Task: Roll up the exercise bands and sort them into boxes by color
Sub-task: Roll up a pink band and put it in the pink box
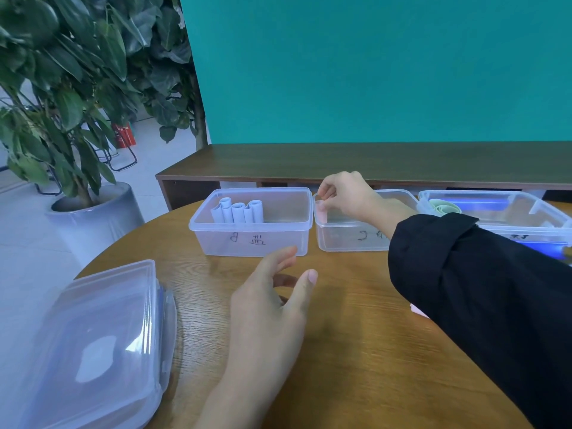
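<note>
**Pink roll going into the middle box**

A rolled pink band [322, 212] sits pinched under the right hand's [348, 196] curled fingertips, just inside the left wall of the middle box [346, 239] — low in the corner, though whether it touches the floor is unclear. The step in hand looks like placing a finished roll by colour. Left of those fingers, the box marked B [250, 236] holds several pale blue rolls [238, 212]; to their right, a third box [526, 221] holds green and blue ones. The left hand [272, 292] hovers over the table [356, 335], fingers spread and relaxed, grasping nothing. Next, probably — release without letting the roll spring open.
</note>
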Tool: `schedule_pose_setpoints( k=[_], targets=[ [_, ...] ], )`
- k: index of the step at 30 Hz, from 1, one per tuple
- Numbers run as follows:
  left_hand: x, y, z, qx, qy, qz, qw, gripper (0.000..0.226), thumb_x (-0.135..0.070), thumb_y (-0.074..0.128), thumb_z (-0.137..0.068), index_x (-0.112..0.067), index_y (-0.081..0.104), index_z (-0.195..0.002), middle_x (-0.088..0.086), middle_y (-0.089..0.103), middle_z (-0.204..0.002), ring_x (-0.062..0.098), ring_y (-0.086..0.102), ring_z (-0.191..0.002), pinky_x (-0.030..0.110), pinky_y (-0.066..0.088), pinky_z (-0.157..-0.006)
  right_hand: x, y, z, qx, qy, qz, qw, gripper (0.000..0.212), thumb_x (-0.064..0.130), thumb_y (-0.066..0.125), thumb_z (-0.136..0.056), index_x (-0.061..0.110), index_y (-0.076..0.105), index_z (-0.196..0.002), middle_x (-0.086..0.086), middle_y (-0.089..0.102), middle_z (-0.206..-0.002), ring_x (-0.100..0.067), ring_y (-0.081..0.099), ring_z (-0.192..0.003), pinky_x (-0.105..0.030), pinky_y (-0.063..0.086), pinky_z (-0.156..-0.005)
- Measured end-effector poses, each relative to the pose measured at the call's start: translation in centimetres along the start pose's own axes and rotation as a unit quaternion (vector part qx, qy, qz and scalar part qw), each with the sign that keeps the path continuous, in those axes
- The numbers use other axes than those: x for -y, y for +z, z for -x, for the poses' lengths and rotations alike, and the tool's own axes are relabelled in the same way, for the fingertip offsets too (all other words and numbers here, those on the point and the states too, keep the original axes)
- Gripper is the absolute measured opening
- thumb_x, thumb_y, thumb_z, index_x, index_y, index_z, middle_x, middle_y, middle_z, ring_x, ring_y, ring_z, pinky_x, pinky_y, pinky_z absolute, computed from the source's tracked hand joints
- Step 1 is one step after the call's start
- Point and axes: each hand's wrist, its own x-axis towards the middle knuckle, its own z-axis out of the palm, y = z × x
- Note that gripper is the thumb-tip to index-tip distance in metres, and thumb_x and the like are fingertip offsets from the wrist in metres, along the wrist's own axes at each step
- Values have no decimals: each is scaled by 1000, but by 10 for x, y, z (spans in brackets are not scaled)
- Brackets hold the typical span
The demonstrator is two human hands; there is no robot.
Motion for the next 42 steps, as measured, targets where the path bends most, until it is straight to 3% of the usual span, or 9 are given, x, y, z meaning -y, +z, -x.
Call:
schedule_pose_setpoints(
  k=[10, 14, 20, 27, 31, 34, 36, 39, 42],
  targets=[
    [3, 0, 0, -5, 3, -9, 1000, 28, -40, 74, -88, -39, 68, -115, -38, 66, -97, -9, 63, -90, 11, 46, -67, -1, -11, 7, 11, 2, -3, 1000, 20, 13, 82, -83, 12, 72, -100, -3, 70, -98, -17, 67, -96, -27, 53, -89],
    [3, 0, -1, -11, -2, -16, 1000, 28, -43, 74, -87, -41, 69, -114, -27, 70, -89, -4, 63, -83, 12, 46, -66, -3, -16, 10, 3, 11, -4, 1000, 18, 8, 81, -83, 14, 72, -97, -5, 72, -99, -19, 68, -97, -27, 52, -87],
    [2, -1, -2, 1, 2, -15, 1000, 26, -34, 74, -90, -37, 68, -115, -25, 69, -104, -14, 61, -91, 5, 42, -68, 1, -30, 23, -20, 19, -28, 999, 19, 9, 81, -83, 17, 72, -98, -2, 74, -99, -15, 70, -96, -28, 53, -92],
    [4, -5, 3, 30, 1, -22, 999, 29, -32, 72, -93, -33, 67, -122, -26, 65, -106, -14, 60, -91, -2, 38, -73, 25, -60, 90, -55, 19, -40, 997, 14, 26, 79, -87, 24, 72, -99, 5, 73, -99, -9, 67, -95, -19, 50, -78],
    [0, -8, 17, 36, -9, -1, 999, 31, -32, 72, -92, -29, 68, -122, -18, 69, -112, -7, 63, -98, 16, 47, -89, 33, -68, 152, -58, 42, -78, 994, 16, 29, 77, -89, 22, 73, -102, 9, 74, -92, -2, 69, -86, -26, 59, -78],
    [-8, -5, 34, 56, -12, 2, 998, 32, -33, 73, -91, -31, 67, -123, -18, 69, -114, -9, 61, -99, 12, 43, -84, 30, -65, 196, -74, 57, -86, 992, 17, 30, 74, -91, 19, 73, -104, 10, 74, -94, -2, 69, -88, -23, 57, -81],
    [-11, -1, 47, 76, -14, 3, 997, 34, -34, 74, -90, -33, 67, -123, -19, 69, -113, -8, 61, -100, 11, 43, -85, 25, -63, 221, -94, 67, -72, 991, 17, 30, 74, -91, 18, 74, -103, 9, 73, -95, -2, 67, -89, -20, 54, -85],
    [-13, 4, 63, 89, -12, 19, 996, 34, -33, 76, -89, -33, 68, -122, -17, 70, -109, -2, 64, -100, 22, 48, -95, 15, -56, 244, -80, 113, 14, 990, 24, 43, 71, -90, 26, 72, -107, 11, 72, -97, -8, 64, -98, -36, 51, -95],
    [-17, 12, 71, 100, -6, 17, 995, 32, -33, 76, -89, -35, 67, -120, -16, 71, -108, -7, 62, -97, 13, 45, -86, 12, -52, 259, -25, 189, 155, 969, 41, 59, 54, -85, 44, 59, -123, 12, 61, -109, -20, 44, -117, -37, 44, -83]
  ],
)
